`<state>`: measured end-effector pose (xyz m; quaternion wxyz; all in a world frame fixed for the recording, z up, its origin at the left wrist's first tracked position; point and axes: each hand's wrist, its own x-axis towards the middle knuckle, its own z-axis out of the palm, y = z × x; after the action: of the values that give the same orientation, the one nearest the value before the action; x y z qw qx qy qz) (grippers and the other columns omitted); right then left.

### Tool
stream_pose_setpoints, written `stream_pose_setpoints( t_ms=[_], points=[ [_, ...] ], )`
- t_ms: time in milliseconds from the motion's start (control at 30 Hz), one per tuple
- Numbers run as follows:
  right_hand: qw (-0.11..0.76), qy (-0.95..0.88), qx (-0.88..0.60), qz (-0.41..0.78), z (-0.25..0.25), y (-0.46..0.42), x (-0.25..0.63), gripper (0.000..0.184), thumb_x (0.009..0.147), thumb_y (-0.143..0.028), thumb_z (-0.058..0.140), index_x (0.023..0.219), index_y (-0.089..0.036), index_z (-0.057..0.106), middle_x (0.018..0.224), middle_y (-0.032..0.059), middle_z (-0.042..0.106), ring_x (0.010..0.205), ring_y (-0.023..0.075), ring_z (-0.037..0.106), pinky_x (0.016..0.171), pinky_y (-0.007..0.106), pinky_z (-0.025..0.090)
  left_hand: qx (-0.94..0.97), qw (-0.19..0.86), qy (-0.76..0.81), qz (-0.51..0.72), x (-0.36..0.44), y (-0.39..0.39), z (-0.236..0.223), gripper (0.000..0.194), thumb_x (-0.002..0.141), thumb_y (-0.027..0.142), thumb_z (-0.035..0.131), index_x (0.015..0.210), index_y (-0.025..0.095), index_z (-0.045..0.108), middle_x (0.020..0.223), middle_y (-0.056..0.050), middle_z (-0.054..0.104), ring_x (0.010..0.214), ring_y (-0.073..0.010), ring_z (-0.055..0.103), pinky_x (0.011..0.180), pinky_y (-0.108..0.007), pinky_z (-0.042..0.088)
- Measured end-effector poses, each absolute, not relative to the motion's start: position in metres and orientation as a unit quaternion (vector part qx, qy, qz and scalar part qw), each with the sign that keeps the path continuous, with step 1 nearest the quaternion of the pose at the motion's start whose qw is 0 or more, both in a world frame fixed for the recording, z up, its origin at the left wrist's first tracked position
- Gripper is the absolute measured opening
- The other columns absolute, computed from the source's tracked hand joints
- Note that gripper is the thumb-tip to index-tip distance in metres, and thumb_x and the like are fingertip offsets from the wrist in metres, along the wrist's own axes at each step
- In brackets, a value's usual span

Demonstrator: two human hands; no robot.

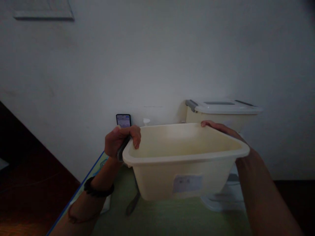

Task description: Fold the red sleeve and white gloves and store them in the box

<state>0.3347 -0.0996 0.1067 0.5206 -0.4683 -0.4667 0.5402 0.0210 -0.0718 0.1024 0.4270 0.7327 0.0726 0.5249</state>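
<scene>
A cream plastic storage box point(157, 180) without a lid is held above the table, its inside facing partly towards me. A pale label point(187, 183) sticks to its near side. My left hand point(123, 139) is closed on the left end, fingers hooked over the rim beside a dark grey latch point(123, 149). On the other end, my right hand point(222, 127) grips the right rim; its fingertips show at the far corner and the rest is partly hidden. The visible part of the box's inside holds nothing I can make out.
Behind on the right stands a similar box with a white lid point(227, 107). A phone point(123, 120) leans near the wall. On the green table point(157, 216) lie a white lid point(223, 198) and a dark utensil-like item point(133, 205). A white pump-like top point(146, 121) shows behind the box.
</scene>
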Motion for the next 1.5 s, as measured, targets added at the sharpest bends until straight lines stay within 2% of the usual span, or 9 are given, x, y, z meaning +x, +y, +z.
stream_pose_setpoints(
  t_ms=[200,367,600,833,967,1067,1167,1300,1500],
  points=[
    [0.441,-0.491,-0.496,0.564,0.126,-0.13,0.355,0.031,0.068,-0.039,0.063,0.097,-0.027,0.06,0.088,-0.0001,0.066,0.069,0.0185,0.064,0.055,0.026,0.05,0.75,0.354,0.083,0.552,0.037,-0.08,0.105,0.056,0.086,0.049,0.027,0.054,0.019,0.062,0.047,-0.008,0.052,0.058,-0.0216,0.047,0.059,-0.036,0.037],
    [0.363,-0.532,-0.564,0.516,0.133,-0.148,0.389,0.069,0.062,-0.021,0.071,0.125,-0.035,0.046,0.118,0.0001,0.062,0.093,0.0216,0.065,0.072,0.03,0.055,0.752,0.31,0.098,0.573,0.073,-0.089,0.098,0.057,0.087,0.05,0.029,0.051,0.022,0.063,0.05,-0.009,0.06,0.063,-0.0237,0.05,0.073,-0.04,0.036],
    [0.335,-0.488,-0.652,0.473,0.129,-0.16,0.434,0.05,0.07,-0.025,0.063,0.119,-0.028,0.057,0.108,0.002,0.069,0.088,0.0206,0.068,0.063,0.025,0.056,0.745,0.319,0.108,0.575,0.129,-0.099,0.068,0.055,0.091,0.037,0.025,0.049,0.022,0.057,0.052,-0.007,0.06,0.065,-0.0217,0.05,0.073,-0.038,0.038],
    [0.294,-0.546,-0.67,0.409,0.115,-0.166,0.456,0.049,0.074,-0.03,0.055,0.123,-0.025,0.053,0.109,0.0046,0.069,0.097,0.0229,0.067,0.075,0.032,0.056,0.776,0.308,0.101,0.542,0.16,-0.085,0.04,0.051,0.093,0.032,0.027,0.051,0.021,0.054,0.057,-0.004,0.059,0.067,-0.0189,0.052,0.08,-0.038,0.039],
    [0.274,-0.563,-0.698,0.346,0.1,-0.161,0.467,0.041,0.072,-0.028,0.056,0.113,-0.023,0.06,0.104,0.0063,0.07,0.091,0.0242,0.067,0.074,0.034,0.056,0.821,0.288,0.099,0.482,0.168,-0.084,0.038,0.036,0.088,0.032,0.043,0.057,0.02,0.057,0.066,-0.004,0.063,0.073,-0.0194,0.055,0.081,-0.038,0.041],
    [0.252,-0.579,-0.723,0.28,0.09,-0.154,0.475,0.034,0.071,-0.028,0.056,0.104,-0.021,0.063,0.096,0.0084,0.071,0.08,0.0253,0.068,0.072,0.039,0.055,0.84,0.272,0.112,0.456,0.167,-0.085,0.037,0.024,0.086,0.031,0.048,0.07,0.019,0.061,0.083,-0.007,0.065,0.088,-0.0216,0.056,0.088,-0.041,0.04],
    [0.249,-0.6,-0.739,0.18,0.084,-0.148,0.475,0.036,0.069,-0.027,0.059,0.105,-0.023,0.062,0.099,0.0098,0.068,0.09,0.0284,0.063,0.087,0.046,0.048,0.846,0.255,0.139,0.448,0.162,-0.085,0.033,0.019,0.088,0.03,0.046,0.088,0.021,0.062,0.104,-0.009,0.062,0.105,-0.0236,0.052,0.097,-0.044,0.034],
    [0.261,-0.641,-0.72,0.046,0.084,-0.148,0.45,0.041,0.072,-0.027,0.059,0.113,-0.02,0.058,0.113,0.0143,0.058,0.116,0.0346,0.046,0.103,0.055,0.028,0.833,0.237,0.191,0.462,0.152,-0.084,0.023,0.02,0.091,0.027,0.041,0.103,0.022,0.057,0.116,-0.01,0.054,0.114,-0.0232,0.047,0.1,-0.044,0.034],
    [0.251,-0.75,-0.612,0.012,0.094,-0.164,0.36,0.032,0.084,-0.026,0.05,0.114,-0.021,0.056,0.115,0.0084,0.057,0.114,0.0234,0.049,0.103,0.042,0.034,0.827,0.196,0.246,0.466,0.125,-0.085,0.029,0.014,0.089,0.023,0.044,0.099,0.02,0.052,0.103,-0.009,0.057,0.103,-0.0212,0.053,0.092,-0.041,0.042]
  ],
)
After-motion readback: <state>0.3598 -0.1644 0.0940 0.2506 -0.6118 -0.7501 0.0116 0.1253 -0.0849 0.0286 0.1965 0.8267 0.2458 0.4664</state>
